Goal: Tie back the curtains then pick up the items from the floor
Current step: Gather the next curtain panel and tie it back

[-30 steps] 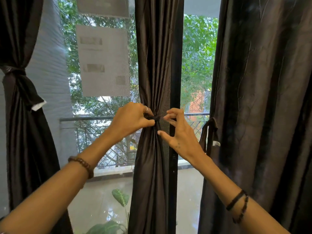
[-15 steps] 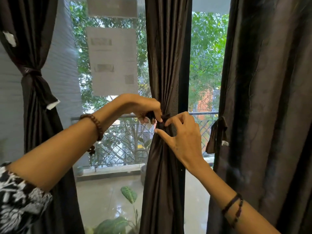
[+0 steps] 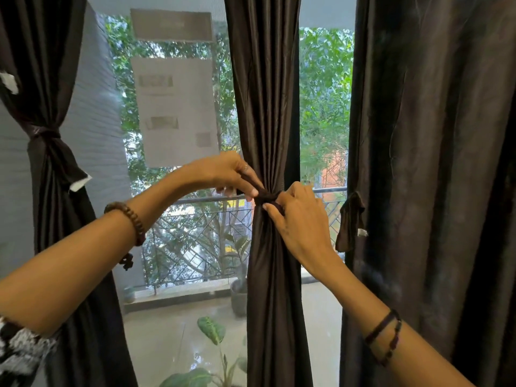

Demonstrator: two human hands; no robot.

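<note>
A dark brown middle curtain [image 3: 265, 93] hangs gathered in front of the window. Its fabric tie-back band [image 3: 266, 195] is wrapped round it at waist height. My left hand [image 3: 226, 174] pinches one end of the band on the left side. My right hand [image 3: 298, 216] grips the other end at the knot, pressed against the curtain. The left curtain [image 3: 50, 177] is bound by its own tie [image 3: 46, 134]. The right curtain [image 3: 432, 163] hangs loose, with its tie strap [image 3: 350, 222] dangling at its edge.
Behind the glass are a balcony railing [image 3: 195, 199], a grey plant pot [image 3: 238, 298] and green leaves [image 3: 212, 329] low down. Papers [image 3: 176, 107] are stuck on the window pane. No floor of the room shows in view.
My left hand has drawn the band's end up and to the left, and my right hand has closed onto the knot. The view has shifted a little to the left and up.
</note>
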